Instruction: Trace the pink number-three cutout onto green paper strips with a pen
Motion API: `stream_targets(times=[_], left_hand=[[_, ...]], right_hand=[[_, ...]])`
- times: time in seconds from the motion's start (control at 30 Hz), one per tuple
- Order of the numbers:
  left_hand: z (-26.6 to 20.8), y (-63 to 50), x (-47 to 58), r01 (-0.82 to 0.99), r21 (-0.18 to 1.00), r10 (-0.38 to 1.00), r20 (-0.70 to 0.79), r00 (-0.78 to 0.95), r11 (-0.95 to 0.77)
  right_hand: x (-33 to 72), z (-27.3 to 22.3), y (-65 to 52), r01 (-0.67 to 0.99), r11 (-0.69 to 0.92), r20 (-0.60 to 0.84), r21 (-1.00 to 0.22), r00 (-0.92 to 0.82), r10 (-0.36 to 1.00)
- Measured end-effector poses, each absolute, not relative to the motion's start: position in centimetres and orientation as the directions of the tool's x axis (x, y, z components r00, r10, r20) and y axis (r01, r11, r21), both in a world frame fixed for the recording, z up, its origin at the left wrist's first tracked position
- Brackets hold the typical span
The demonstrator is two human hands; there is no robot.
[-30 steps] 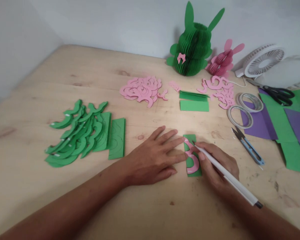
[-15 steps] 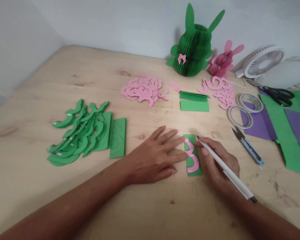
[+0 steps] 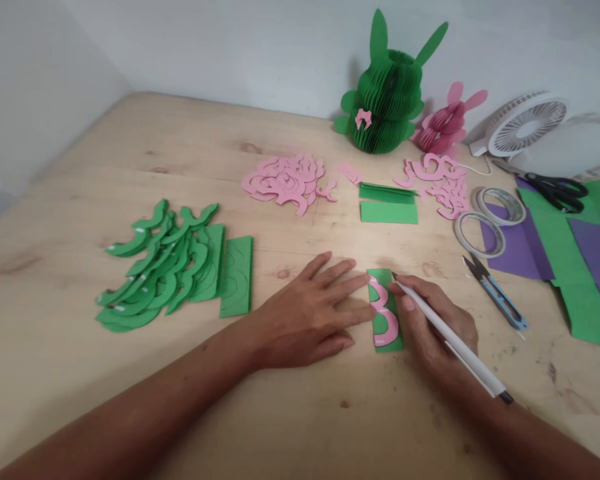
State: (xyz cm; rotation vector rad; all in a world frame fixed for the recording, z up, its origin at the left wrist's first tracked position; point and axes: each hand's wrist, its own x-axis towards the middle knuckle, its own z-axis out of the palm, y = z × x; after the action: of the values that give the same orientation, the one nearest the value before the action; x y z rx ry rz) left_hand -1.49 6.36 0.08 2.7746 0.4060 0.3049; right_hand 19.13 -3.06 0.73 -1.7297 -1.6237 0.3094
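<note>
A pink curved paper cutout (image 3: 389,329) lies on a small green paper rectangle (image 3: 381,275) in front of me. My left hand (image 3: 313,312) rests flat with fingers spread, and its fingertips touch the left edge of these papers. In my right hand (image 3: 437,317) is a white pen (image 3: 460,347), gripped between thumb and fingers. The pen's dark tip is at the upper right corner of the green rectangle. Left of my left hand lie a green strip with a drawn curve (image 3: 236,277) and a pile of green curved cutouts (image 3: 155,273).
Pink cutouts (image 3: 285,183) and folded green strips (image 3: 389,212) lie farther back. A green paper rabbit (image 3: 387,100), a pink one (image 3: 443,127) and a white fan (image 3: 527,123) stand by the wall. Tape rolls (image 3: 480,235), blue snips (image 3: 500,297) and black scissors (image 3: 560,190) are at right.
Both hands and the papers look almost unmoved. The pen tip has shifted at most very slightly at the green rectangle's upper right corner.
</note>
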Motion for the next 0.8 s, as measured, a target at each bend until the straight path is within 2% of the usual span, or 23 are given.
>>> stream_targets(times=[0.8], left_hand=[[0.05, 6.29, -1.50, 0.243, 0.358, 0.316, 0.162, 0.935, -0.902]], right_hand=[[19.15, 0.86, -2.98, 0.775, 0.067, 0.299, -0.628, 0.162, 0.940]])
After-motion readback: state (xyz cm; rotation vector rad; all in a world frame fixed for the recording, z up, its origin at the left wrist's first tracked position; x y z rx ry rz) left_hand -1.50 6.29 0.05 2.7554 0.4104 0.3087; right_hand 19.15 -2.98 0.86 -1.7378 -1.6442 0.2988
